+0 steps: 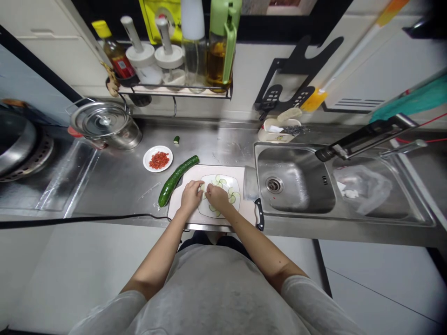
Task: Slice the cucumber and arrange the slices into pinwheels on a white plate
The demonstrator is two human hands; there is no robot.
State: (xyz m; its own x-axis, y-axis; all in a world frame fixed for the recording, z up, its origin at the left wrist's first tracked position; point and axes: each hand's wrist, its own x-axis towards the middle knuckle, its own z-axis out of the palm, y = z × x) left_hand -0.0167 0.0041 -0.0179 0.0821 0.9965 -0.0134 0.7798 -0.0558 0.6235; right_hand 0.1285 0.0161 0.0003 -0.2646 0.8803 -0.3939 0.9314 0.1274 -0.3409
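Over the left part of a white square plate (223, 215), my left hand (190, 197) is closed with its fingertips on a pale cucumber slice (202, 187). My right hand (217, 197) meets it there, fingers pinched at the same thin slice and partly hiding it. Curved cucumber slices (233, 194) lie on the plate in small pinwheel groups. The plate rests on a pale cutting board (181, 208). A long green cucumber (177, 180) with a cut end lies along the board's left edge. At the right is a knife (259, 214) with a black handle.
A small plate (146, 160) of chopped red pieces and a cucumber end (176, 139) sit behind the board. Left stands a lidded steel pot (122, 132); right is a sink (296, 179). A rack (181, 91) of bottles hangs above. A black cord (104, 218) crosses the counter's front.
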